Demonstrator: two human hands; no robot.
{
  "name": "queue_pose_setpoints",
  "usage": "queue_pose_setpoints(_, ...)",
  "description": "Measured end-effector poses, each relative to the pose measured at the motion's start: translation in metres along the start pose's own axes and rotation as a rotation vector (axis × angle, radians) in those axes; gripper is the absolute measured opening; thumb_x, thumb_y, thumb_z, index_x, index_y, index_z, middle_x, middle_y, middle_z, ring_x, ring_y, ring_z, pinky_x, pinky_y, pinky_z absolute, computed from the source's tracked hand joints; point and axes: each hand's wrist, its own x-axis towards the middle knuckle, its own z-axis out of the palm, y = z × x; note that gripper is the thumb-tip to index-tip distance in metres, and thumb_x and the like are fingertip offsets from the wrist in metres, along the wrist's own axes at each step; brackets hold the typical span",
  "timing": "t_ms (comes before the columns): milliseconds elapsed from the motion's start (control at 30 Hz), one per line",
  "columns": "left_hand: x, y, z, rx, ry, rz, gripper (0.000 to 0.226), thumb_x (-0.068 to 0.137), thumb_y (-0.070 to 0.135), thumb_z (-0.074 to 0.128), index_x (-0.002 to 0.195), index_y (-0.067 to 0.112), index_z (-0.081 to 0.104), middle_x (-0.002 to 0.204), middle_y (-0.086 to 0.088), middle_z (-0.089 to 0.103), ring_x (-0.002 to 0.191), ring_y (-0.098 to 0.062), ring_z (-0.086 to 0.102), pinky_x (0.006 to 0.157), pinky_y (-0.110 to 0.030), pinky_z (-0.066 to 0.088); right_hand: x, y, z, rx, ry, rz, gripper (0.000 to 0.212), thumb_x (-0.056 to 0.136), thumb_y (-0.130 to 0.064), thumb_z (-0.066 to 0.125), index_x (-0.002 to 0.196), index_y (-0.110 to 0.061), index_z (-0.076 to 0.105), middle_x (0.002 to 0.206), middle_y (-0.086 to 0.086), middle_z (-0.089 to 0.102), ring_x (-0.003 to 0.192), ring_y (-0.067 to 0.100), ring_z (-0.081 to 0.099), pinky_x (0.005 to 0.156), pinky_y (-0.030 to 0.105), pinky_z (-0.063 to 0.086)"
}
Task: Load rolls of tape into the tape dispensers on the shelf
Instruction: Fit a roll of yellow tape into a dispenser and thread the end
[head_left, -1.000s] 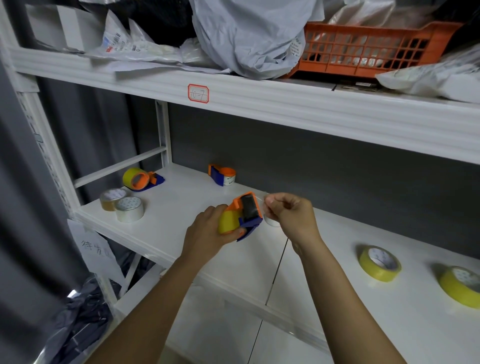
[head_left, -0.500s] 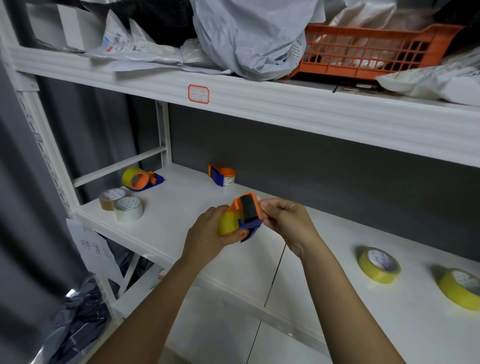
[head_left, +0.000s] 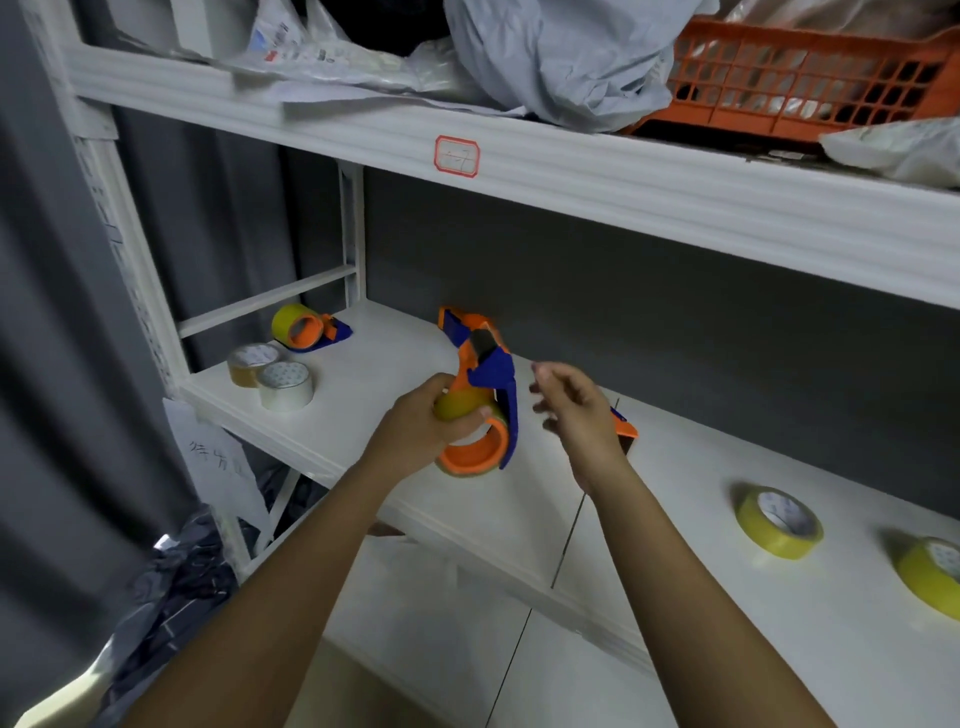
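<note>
My left hand (head_left: 421, 428) grips an orange and blue tape dispenser (head_left: 485, 374) by the yellow tape roll (head_left: 460, 408) mounted in it, held above the middle shelf (head_left: 363, 415). The dispenser's blue blade end points up. My right hand (head_left: 579, 410) hovers just right of it with loosely curled fingers, touching nothing. Another dispenser (head_left: 623, 427) peeks out from behind my right hand. A third dispenser (head_left: 448, 318) stands at the back, partly hidden by the held one. At the far left lies a loaded dispenser (head_left: 307, 328).
Two loose rolls, one brownish (head_left: 249, 364) and one white (head_left: 287, 385), sit at the shelf's left end. Two yellow rolls (head_left: 779, 521) (head_left: 935, 577) lie on the right. The upper shelf (head_left: 623, 192) carries grey bags and an orange basket (head_left: 800, 78).
My right hand has let go of the dispenser's front end and drawn away to the right. My left hand has turned the dispenser so that its blade end points up.
</note>
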Motion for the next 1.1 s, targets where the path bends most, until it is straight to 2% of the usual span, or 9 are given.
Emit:
queue_pose_setpoints(133, -0.012, -0.011, -0.02, -0.032, -0.024, -0.032, 0.022, 0.087, 0.044, 0.059, 0.099, 0.031, 0.047, 0.086, 0.018, 0.052, 0.079, -0.006, 0.054, 0.076, -0.026, 0.044, -0.002, -0.007, 0.041, 0.081, -0.13, -0.039, 0.014, 0.097, -0.019, 0.048, 0.094, -0.019, 0.062, 0.099, 0.003, 0.065, 0.091, 0.018, 0.061, 0.082, 0.036, 0.052)
queue_pose_setpoints(233, -0.023, -0.025, -0.042, -0.156, 0.026, -0.069, 0.015, 0.086, 0.047, 0.059, 0.089, 0.033, 0.055, 0.084, 0.002, 0.063, 0.073, -0.012, 0.06, 0.07, -0.027, 0.048, -0.008, 0.012, 0.066, 0.114, -0.169, 0.047, 0.016, 0.096, -0.012, 0.048, 0.088, -0.017, 0.06, 0.09, 0.001, 0.064, 0.087, 0.018, 0.061, 0.079, 0.033, 0.051)
queue_pose_setpoints(367, -0.028, -0.046, -0.072, -0.079, 0.08, -0.18, 0.035, 0.082, 0.06, 0.055, 0.081, 0.025, 0.055, 0.073, 0.003, 0.063, 0.064, -0.011, 0.059, 0.06, -0.024, 0.046, -0.022, 0.031, 0.1, 0.047, -0.189, 0.03, 0.021, 0.099, -0.011, 0.041, 0.095, -0.015, 0.062, 0.096, 0.001, 0.064, 0.09, 0.019, 0.061, 0.07, 0.021, 0.053)
queue_pose_setpoints(467, -0.032, -0.059, -0.086, 0.019, 0.122, -0.255, 0.054, 0.078, 0.072, 0.047, 0.081, 0.019, 0.056, 0.078, 0.0, 0.063, 0.074, -0.016, 0.06, 0.071, -0.032, 0.047, -0.032, 0.036, 0.127, 0.05, -0.266, 0.019, 0.026, 0.101, -0.03, 0.037, 0.103, -0.022, 0.061, 0.103, 0.001, 0.065, 0.097, 0.017, 0.062, 0.078, 0.024, 0.055)
queue_pose_setpoints(600, -0.029, -0.068, -0.099, 0.208, 0.099, -0.297, 0.075, 0.089, 0.068, 0.022, 0.098, 0.004, 0.061, 0.091, -0.014, 0.066, 0.085, -0.026, 0.061, 0.077, -0.038, 0.046, -0.037, 0.043, 0.156, 0.058, -0.428, 0.069, 0.033, 0.093, -0.031, 0.054, 0.123, -0.031, 0.043, 0.112, -0.011, 0.059, 0.1, 0.005, 0.06, 0.081, 0.019, 0.054)
queue_pose_setpoints(767, -0.017, -0.085, -0.11, -0.079, 0.097, -0.361, 0.075, 0.09, 0.068, 0.017, 0.085, 0.013, 0.067, 0.086, -0.01, 0.069, 0.083, -0.021, 0.064, 0.079, -0.033, 0.049, -0.019, 0.061, 0.185, 0.093, -0.437, 0.234, 0.068, 0.08, -0.021, 0.072, 0.134, -0.027, 0.031, 0.111, -0.012, 0.054, 0.102, 0.007, 0.058, 0.083, 0.028, 0.054)
queue_pose_setpoints(867, -0.005, -0.101, -0.123, -0.252, 0.106, -0.396, 0.064, 0.092, 0.065, 0.022, 0.088, 0.018, 0.065, 0.084, -0.006, 0.068, 0.082, -0.018, 0.064, 0.077, -0.029, 0.049, 0.001, 0.065, 0.204, 0.105, -0.453, 0.289, 0.055, 0.084, -0.02, 0.068, 0.129, -0.026, 0.036, 0.111, -0.01, 0.057, 0.1, 0.009, 0.061, 0.076, 0.025, 0.055)
queue_pose_setpoints(1033, 0.032, -0.137, -0.148, -0.316, 0.131, -0.394, 0.065, 0.091, 0.066, 0.025, 0.115, 0.019, 0.062, 0.11, -0.005, 0.066, 0.101, -0.018, 0.062, 0.096, -0.035, 0.047, 0.046, 0.074, 0.247, 0.234, -0.446, 0.425, 0.047, 0.088, -0.029, 0.062, 0.131, -0.021, 0.045, 0.124, 0.003, 0.06, 0.105, 0.016, 0.062, 0.074, 0.029, 0.055)
queue_pose_setpoints(1100, 0.053, -0.148, -0.159, -0.285, 0.151, -0.372, 0.061, 0.093, 0.062, 0.025, 0.107, 0.016, 0.062, 0.108, -0.004, 0.064, 0.101, -0.018, 0.06, 0.094, -0.032, 0.046, 0.069, 0.076, 0.262, 0.265, -0.435, 0.47, 0.04, 0.089, -0.033, 0.059, 0.126, -0.022, 0.05, 0.116, 0.001, 0.063, 0.105, 0.018, 0.061, 0.076, 0.031, 0.054)
